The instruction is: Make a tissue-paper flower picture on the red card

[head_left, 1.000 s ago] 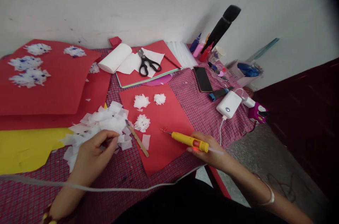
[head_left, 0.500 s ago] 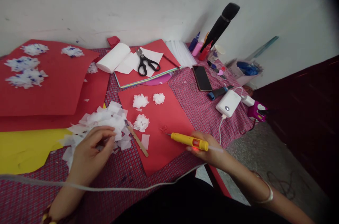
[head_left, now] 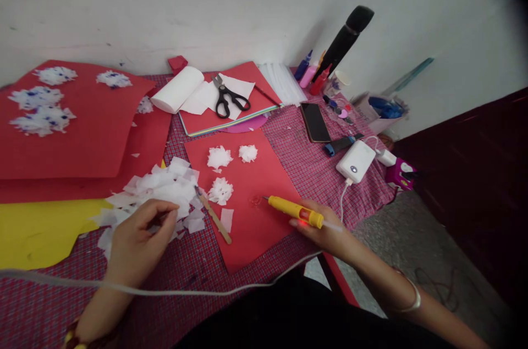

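Observation:
My right hand [head_left: 319, 222] grips a yellow hot glue pen [head_left: 291, 210] with a red light on its side and a clear glue stick out of its back end. The pen's tip is just right of a shiny ring of glue [head_left: 256, 201] on a red paper sheet [head_left: 264, 239]. Over a heap of white tissue squares [head_left: 154, 187], my left hand [head_left: 142, 236] has thumb and forefinger pinched together; what they hold, if anything, is hidden. White tissue puffs [head_left: 220, 190] sit on the sheet, beside a wooden stick [head_left: 216, 220] and a loose tissue square [head_left: 226, 220].
Blue-spotted tissue puffs [head_left: 43, 120] sit on red paper at left, above yellow paper [head_left: 45, 239]. Scissors [head_left: 226, 99], a tissue roll [head_left: 178, 89], a phone [head_left: 315, 122] and a white power bank [head_left: 356, 161] lie behind. A white cable [head_left: 185, 293] crosses in front.
My right hand has drawn the glue pen slightly right and up, away from the glue, which now shows as a ring. My left thumb and forefinger have come closer together.

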A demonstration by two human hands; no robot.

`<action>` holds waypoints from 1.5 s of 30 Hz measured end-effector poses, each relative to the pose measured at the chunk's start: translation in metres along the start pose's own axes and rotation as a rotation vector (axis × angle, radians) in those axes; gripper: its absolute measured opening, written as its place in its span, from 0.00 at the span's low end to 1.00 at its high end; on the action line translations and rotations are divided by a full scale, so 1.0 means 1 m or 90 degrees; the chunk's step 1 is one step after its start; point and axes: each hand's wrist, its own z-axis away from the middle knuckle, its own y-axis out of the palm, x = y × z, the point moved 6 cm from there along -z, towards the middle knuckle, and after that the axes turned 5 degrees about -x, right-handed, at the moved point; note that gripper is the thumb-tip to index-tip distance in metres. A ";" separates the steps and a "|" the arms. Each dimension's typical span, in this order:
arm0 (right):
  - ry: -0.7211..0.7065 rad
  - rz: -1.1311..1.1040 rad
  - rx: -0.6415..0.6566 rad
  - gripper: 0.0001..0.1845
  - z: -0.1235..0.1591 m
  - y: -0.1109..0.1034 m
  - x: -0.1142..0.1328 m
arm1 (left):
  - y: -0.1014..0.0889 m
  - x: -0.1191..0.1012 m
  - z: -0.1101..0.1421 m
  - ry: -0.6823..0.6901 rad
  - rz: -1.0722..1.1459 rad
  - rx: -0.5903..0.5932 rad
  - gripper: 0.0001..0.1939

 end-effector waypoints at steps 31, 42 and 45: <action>0.002 -0.055 0.001 0.12 0.002 -0.001 -0.005 | 0.004 0.013 0.004 -0.078 0.050 0.022 0.08; -0.085 -0.007 0.231 0.09 -0.017 -0.022 0.026 | 0.001 0.006 0.003 -0.078 0.044 0.002 0.11; -0.139 -0.005 0.335 0.11 -0.026 -0.036 0.028 | -0.001 0.001 0.001 -0.040 0.030 -0.004 0.10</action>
